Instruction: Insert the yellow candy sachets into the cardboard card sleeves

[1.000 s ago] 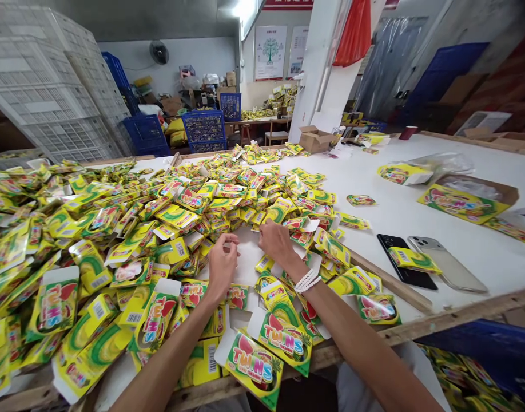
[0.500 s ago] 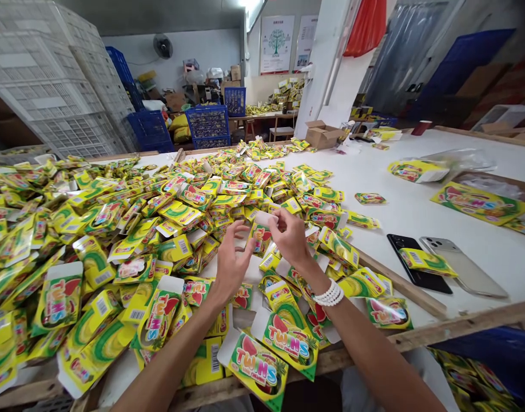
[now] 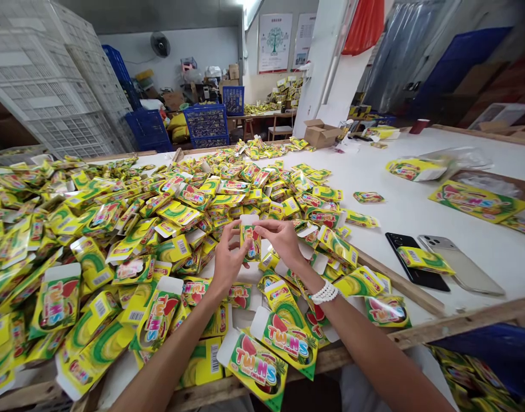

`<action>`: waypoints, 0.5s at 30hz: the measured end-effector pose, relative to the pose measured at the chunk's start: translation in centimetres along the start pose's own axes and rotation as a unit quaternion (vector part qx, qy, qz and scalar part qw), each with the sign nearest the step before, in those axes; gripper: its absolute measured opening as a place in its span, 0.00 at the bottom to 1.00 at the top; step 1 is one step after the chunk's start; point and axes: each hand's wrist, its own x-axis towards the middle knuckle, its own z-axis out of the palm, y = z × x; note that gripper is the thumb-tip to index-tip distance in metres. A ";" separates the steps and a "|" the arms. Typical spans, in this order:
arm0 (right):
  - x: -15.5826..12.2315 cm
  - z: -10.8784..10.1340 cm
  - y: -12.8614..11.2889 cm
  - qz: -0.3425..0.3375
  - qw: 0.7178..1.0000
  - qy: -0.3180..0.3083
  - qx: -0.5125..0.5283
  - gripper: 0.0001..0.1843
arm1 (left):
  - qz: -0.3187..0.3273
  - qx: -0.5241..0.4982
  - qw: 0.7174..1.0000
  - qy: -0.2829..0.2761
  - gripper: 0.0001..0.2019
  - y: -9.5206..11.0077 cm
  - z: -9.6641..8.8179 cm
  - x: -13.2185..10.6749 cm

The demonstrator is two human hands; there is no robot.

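Note:
A small yellow-green candy box (image 3: 251,247) with a watermelon picture stands upright between my hands, its white top flap raised. My left hand (image 3: 229,258) grips it along its left side, with the thumb on the front. My right hand (image 3: 285,243), a white beaded bracelet on its wrist, pinches the box's upper right edge with thumb and fingertips. Around and beneath the hands lies a heap of similar candy boxes (image 3: 168,214). Closer to me, two larger-looking boxes, among them a TWINS box (image 3: 256,366), lie face up at the table's edge with white flaps out.
Right of the heap, a wooden strip (image 3: 400,283) lies on the white table (image 3: 361,220). Two phones, one a black phone (image 3: 410,274) with a candy box on it, rest beyond. An open carton (image 3: 322,134) stands at the back; white crates (image 3: 52,86) are stacked at left.
My left hand has closed onto the candy box, which has moved slightly left and now shows its front. The right hand has shifted from the white flap to the box's right edge.

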 end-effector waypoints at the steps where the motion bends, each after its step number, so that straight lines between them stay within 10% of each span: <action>1: 0.0 -0.1 0.1 0.011 1.000 0.001 0.010 0.19 | -0.002 -0.002 1.000 -0.003 0.29 -0.1 -0.1 0.0; 15: 0.4 -0.6 0.7 0.014 0.999 -0.004 -0.036 0.15 | -0.065 -0.054 0.994 -0.075 0.33 0.5 -0.6 0.0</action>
